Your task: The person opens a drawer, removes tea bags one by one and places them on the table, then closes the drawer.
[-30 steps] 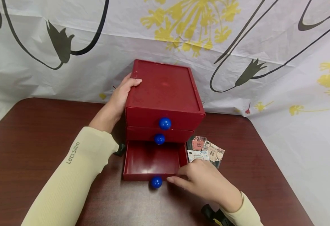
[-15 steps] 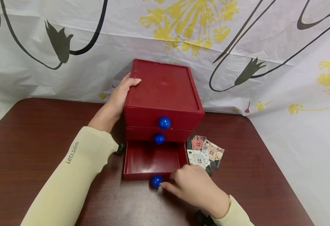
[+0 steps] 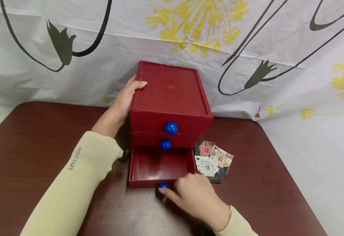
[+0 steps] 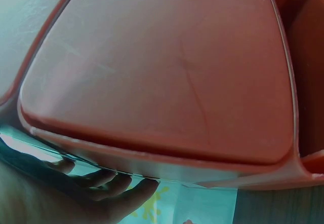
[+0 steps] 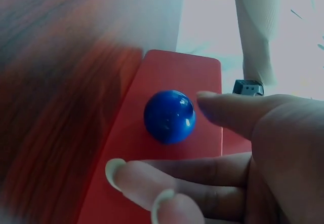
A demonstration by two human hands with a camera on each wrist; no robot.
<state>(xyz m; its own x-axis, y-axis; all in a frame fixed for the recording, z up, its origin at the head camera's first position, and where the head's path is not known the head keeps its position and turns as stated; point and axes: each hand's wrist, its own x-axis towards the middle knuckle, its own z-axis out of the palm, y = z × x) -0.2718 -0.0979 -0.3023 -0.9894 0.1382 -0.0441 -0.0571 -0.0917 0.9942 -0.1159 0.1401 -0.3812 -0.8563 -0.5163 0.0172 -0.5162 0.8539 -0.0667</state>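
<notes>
A red drawer cabinet [image 3: 172,90] with blue ball knobs stands on the table, its bottom drawer [image 3: 160,164] pulled out and bare inside. My left hand [image 3: 123,103] grips the cabinet's far left edge, thumb on the top; in the left wrist view its fingers [image 4: 129,198] reach round the back edge. At the front of the bottom drawer is my right hand [image 3: 197,195], the thumb tip at the blue knob [image 5: 169,116]. In the right wrist view thumb and bent fingers are spread apart beside the knob, not pinching it.
Several printed packets [image 3: 206,166] lie overlapping on the table just right of the drawer. Behind the brown table [image 3: 42,154] hangs a white flowered cloth [image 3: 101,75], close to the cabinet's back.
My right hand has slid left along the drawer front, from its right corner to the blue knob, uncovering more of the packets. The left hand and cabinet stay in place.
</notes>
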